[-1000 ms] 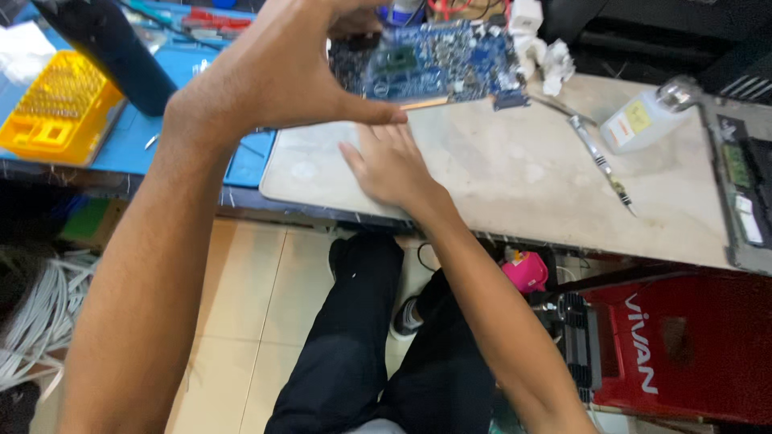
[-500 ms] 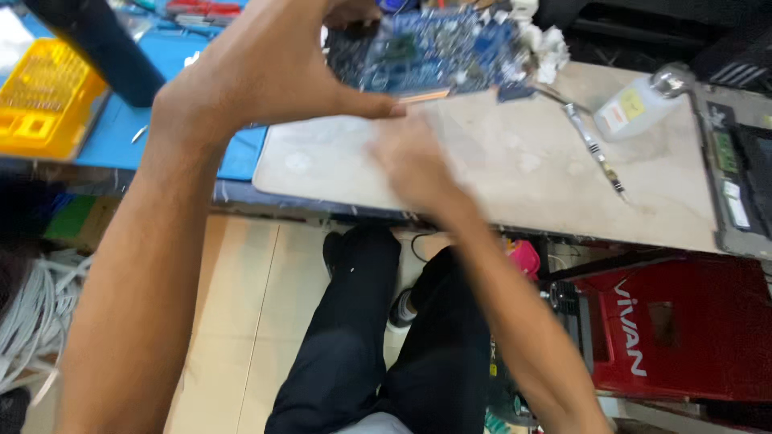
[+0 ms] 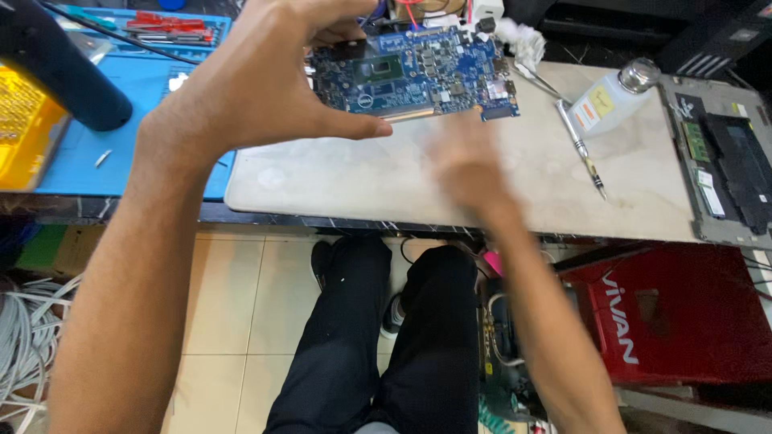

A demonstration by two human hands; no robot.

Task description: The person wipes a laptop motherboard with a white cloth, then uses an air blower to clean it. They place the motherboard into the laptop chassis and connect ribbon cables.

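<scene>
2 bare hands work over a pale stone-topped table (image 3: 346, 173). The left hand (image 3: 257, 80) has its grip closed on the near left edge of a blue laptop motherboard (image 3: 414, 76), thumb stretched along the board's front edge and fingers curled over the back, so the board sits at the table's far side, tilted up toward the camera. The right hand (image 3: 466, 165) is blurred just below the board's right corner, above the tabletop; whether its grip is open or closed cannot be told, and it seems to hold nothing. To the right lie a slim screwdriver (image 3: 581, 149) and a small clear bottle (image 3: 611, 98) with a yellow label, then an open laptop base (image 3: 720, 157). To the left, a blue work mat (image 3: 121, 153) carries a yellow parts tray (image 3: 24, 137).
</scene>
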